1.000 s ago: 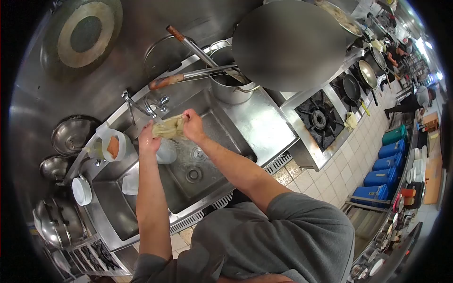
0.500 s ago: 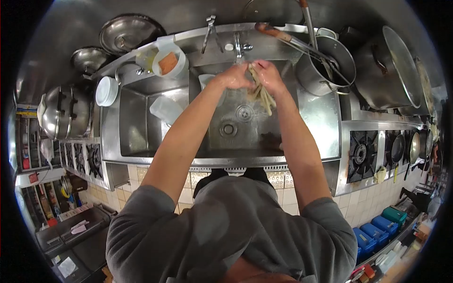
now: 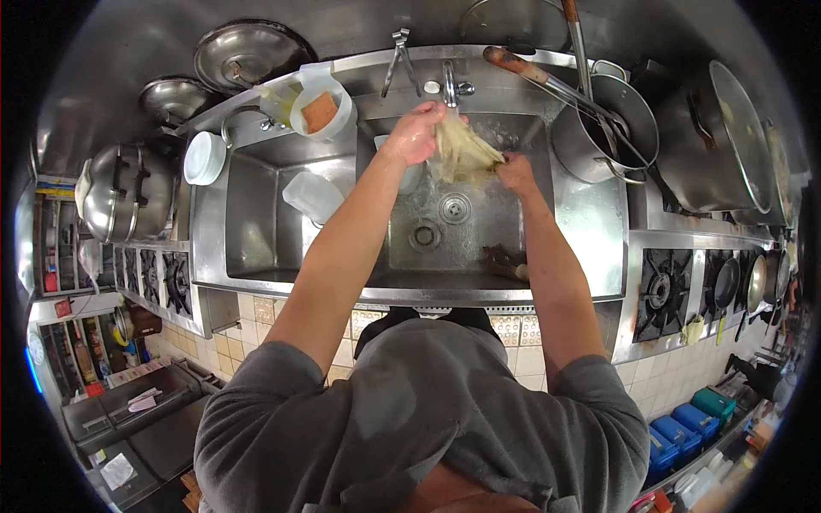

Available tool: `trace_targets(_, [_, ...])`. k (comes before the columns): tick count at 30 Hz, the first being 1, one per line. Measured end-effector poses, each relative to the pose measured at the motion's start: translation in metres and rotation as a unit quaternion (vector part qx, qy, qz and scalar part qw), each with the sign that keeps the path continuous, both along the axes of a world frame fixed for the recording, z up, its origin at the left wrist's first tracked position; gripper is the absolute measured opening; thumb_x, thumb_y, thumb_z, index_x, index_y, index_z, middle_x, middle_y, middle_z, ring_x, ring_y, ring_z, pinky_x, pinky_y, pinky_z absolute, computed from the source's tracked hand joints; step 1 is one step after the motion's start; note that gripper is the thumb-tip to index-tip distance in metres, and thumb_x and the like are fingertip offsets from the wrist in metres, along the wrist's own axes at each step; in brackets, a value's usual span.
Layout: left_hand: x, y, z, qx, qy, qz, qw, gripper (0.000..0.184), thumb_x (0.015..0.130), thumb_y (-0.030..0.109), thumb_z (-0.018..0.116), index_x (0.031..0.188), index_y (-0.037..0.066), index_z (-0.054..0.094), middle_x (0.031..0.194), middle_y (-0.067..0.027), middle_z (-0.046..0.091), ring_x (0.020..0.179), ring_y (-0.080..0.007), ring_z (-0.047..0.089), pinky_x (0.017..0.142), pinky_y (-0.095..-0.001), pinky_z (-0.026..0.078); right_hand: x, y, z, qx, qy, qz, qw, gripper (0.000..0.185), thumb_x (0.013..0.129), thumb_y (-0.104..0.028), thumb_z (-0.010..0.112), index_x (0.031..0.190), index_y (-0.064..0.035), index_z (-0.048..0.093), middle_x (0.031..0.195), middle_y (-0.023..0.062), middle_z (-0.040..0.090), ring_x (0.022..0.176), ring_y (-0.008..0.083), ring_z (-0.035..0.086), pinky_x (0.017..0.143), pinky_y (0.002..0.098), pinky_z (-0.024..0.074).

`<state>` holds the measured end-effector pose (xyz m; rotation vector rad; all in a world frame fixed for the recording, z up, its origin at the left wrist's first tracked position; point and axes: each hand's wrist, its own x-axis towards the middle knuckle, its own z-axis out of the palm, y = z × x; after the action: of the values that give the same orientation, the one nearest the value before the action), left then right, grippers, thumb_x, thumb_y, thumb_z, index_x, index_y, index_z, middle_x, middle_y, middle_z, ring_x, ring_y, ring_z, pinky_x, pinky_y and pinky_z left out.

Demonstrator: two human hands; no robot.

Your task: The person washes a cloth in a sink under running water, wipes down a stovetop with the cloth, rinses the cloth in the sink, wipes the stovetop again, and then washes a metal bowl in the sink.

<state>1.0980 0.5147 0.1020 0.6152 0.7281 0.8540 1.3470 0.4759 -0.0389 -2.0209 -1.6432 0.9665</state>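
A wet, pale yellow cloth (image 3: 464, 152) is stretched out below the tap (image 3: 450, 84), over the right sink basin (image 3: 492, 231). My left hand (image 3: 417, 134) grips its upper left edge. At its right corner, my right hand (image 3: 515, 173) is closed on the fabric. Behind my left wrist, a translucent plastic container (image 3: 410, 177) is partly hidden in the basin. A dark item with a pale end (image 3: 506, 263) lies at the basin's front right; I cannot make out what it is.
The left basin (image 3: 252, 214) holds a translucent container (image 3: 308, 197). A plastic jug (image 3: 340, 115) with an orange-brown sponge (image 3: 320, 112) stands behind it. Tongs (image 3: 399, 61) lean at the back. On the right is a tall pot (image 3: 581, 141) with long-handled tools, beside a larger pot (image 3: 684, 162).
The cloth was bunched between my hands and is now spread wide. My right hand has moved down and to the right, away from my left. The view has shifted slightly.
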Motion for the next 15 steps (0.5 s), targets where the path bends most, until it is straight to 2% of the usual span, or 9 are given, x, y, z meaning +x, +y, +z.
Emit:
trace_targets(2, [-0.016,0.01,-0.029,-0.082,-0.091,0.049,0.991,0.038,0.103,0.031,0.057,0.12,-0.002,0.052,0.114,-0.0169,0.064,0.106,-0.0306,0.064,0.096,-0.0473,0.053,-0.004,-0.007,-0.003,0.001,0.183,-0.042,0.982,0.03,0.087,-0.023,0.068,0.107,-0.0014,0.073,0.099,0.0153,0.074,0.088,0.0261,0.07,0.08,0.0371,0.0532])
trace_targets(4, [-0.016,0.011,-0.059,-0.179,-0.119,0.135,0.967,0.038,0.104,0.034,0.055,0.119,-0.001,0.053,0.113,-0.0167,0.063,0.106,-0.0303,0.063,0.096,-0.0479,0.052,-0.02,-0.012,0.012,0.011,0.429,-0.074,0.9,0.024,0.09,-0.021,0.069,0.102,-0.0005,0.072,0.092,0.0098,0.073,0.082,0.0175,0.067,0.074,0.0333,0.0519])
trace_targets(6, [0.011,0.007,-0.083,-0.281,-0.085,0.254,0.921,0.036,0.105,0.036,0.052,0.116,0.001,0.054,0.112,-0.0159,0.062,0.106,-0.0296,0.062,0.095,-0.0477,0.052,-0.053,-0.015,0.052,0.055,0.496,-0.078,0.863,0.02,0.091,-0.021,0.07,0.099,-0.0031,0.071,0.089,0.0028,0.069,0.079,0.0122,0.062,0.071,0.0312,0.0496])
trace_targets(9, [0.035,-0.007,-0.124,-0.175,-0.133,0.162,0.962,0.03,0.107,0.034,0.047,0.108,0.006,0.057,0.107,-0.0145,0.063,0.1,-0.0282,0.063,0.089,-0.0449,0.053,-0.116,-0.035,0.101,0.13,0.551,-0.098,0.818,0.02,0.093,-0.023,0.07,0.088,-0.0041,0.066,0.079,0.0012,0.064,0.073,0.0103,0.055,0.067,0.0315,0.047])
trace_targets(10, [0.032,-0.006,-0.161,-0.097,-0.235,0.102,0.962,0.03,0.106,0.034,0.046,0.106,0.007,0.059,0.107,-0.0147,0.064,0.1,-0.0282,0.064,0.088,-0.0451,0.053,-0.13,-0.039,0.105,0.157,0.562,-0.107,0.805,0.023,0.093,-0.024,0.07,0.083,-0.004,0.065,0.074,0.0022,0.062,0.071,0.0107,0.054,0.065,0.0321,0.0463])
trace_targets(11, [0.026,-0.004,-0.21,-0.016,-0.332,0.04,0.942,0.03,0.106,0.034,0.046,0.105,0.008,0.06,0.106,-0.0149,0.064,0.099,-0.0283,0.065,0.087,-0.0453,0.053,-0.137,-0.041,0.101,0.225,0.444,-0.097,0.862,0.023,0.094,-0.024,0.068,0.083,-0.0037,0.065,0.074,0.0064,0.064,0.07,0.0181,0.057,0.066,0.0343,0.0477])
trace_targets(13, [0.03,-0.017,-0.203,-0.009,-0.307,0.016,0.952,0.032,0.104,0.036,0.048,0.104,0.007,0.062,0.106,-0.0146,0.065,0.097,-0.028,0.066,0.085,-0.045,0.054,-0.144,-0.045,0.082,0.339,0.184,-0.065,0.92,0.024,0.095,-0.025,0.066,0.084,-0.0032,0.066,0.075,0.0148,0.067,0.068,0.033,0.063,0.066,0.0387,0.0504])
trace_targets(14, [0.035,-0.026,-0.186,-0.083,-0.181,0.051,0.979,0.034,0.102,0.038,0.051,0.104,0.006,0.063,0.105,-0.0141,0.066,0.097,-0.0277,0.066,0.084,-0.0445,0.055,-0.134,-0.04,0.07,0.364,0.157,-0.081,0.915,0.026,0.095,-0.025,0.063,0.081,-0.0026,0.064,0.076,0.0226,0.064,0.074,0.0446,0.061,0.069,0.0442,0.0507])
trace_targets(15, [0.044,-0.031,-0.141,-0.15,-0.052,0.081,0.984,0.036,0.101,0.04,0.054,0.105,0.005,0.064,0.105,-0.0135,0.066,0.096,-0.0274,0.067,0.084,-0.044,0.055,-0.117,-0.021,0.044,0.356,0.095,-0.062,0.928,0.026,0.095,-0.025,0.062,0.082,-0.0026,0.064,0.077,0.0219,0.064,0.075,0.0445,0.062,0.069,0.045,0.0507])
